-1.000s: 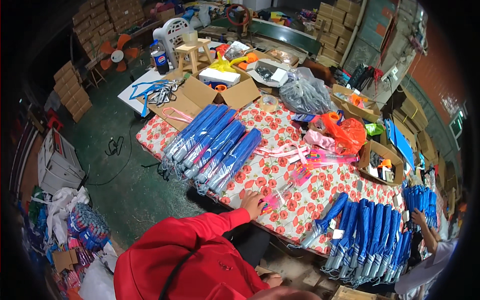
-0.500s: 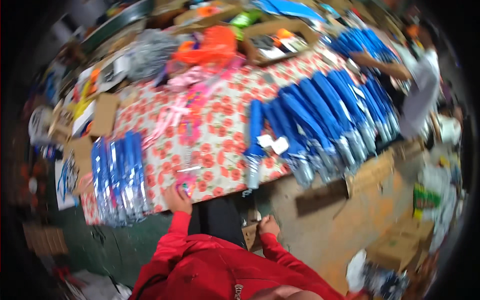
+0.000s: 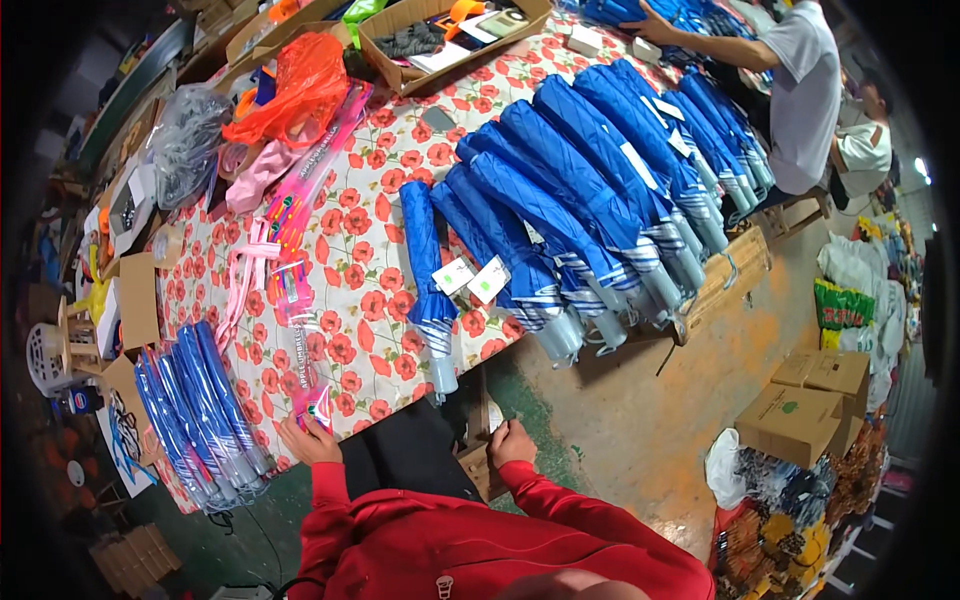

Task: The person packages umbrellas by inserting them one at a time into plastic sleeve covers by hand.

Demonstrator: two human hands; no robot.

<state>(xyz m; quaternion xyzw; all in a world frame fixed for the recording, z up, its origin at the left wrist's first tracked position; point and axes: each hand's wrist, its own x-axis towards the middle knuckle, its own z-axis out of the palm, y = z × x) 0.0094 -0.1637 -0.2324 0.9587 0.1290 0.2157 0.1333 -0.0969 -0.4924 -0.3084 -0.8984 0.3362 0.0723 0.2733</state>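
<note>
Near edge of worktop (image 3: 385,320), floral cover, left of centre: clear/pink plastic sleeve (image 3: 304,365) lying flat, long axis running away from wearer. Left grip (image 3: 308,438) on its near end, fingers & thumb close together; pinch vs. light press, can't tell. Right grip (image 3: 512,445) off the worktop, below edge, nr wooden box or stool (image 3: 481,474); fingers curled in, contents if any can't be seen. Beyond sleeve: more pink pkgs (image 3: 290,285) w/ bright bits, then pale-pink strap (image 3: 240,290) just L of them. L of sleeve, bundle of blue umbrellas in clear wrap (image 3: 200,405), side by side. R of sleeve, well apart: single blue umbrella (image 3: 419,225), grey handle over edge, white tags (image 3: 455,276) beside it; then long row of blue umbrellas (image 3: 575,195), handles twd wearer, overhanging. Far side: orange-red plastic bag (image 3: 300,90), grey plastic bag (image 3: 188,135), open carton (image 3: 440,72) w/ mixed items. Upper R: co-worker, white shirt (image 3: 803,95), hand at further blue umbrellas. Floor R: brown cartons (image 3: 800,415).
</note>
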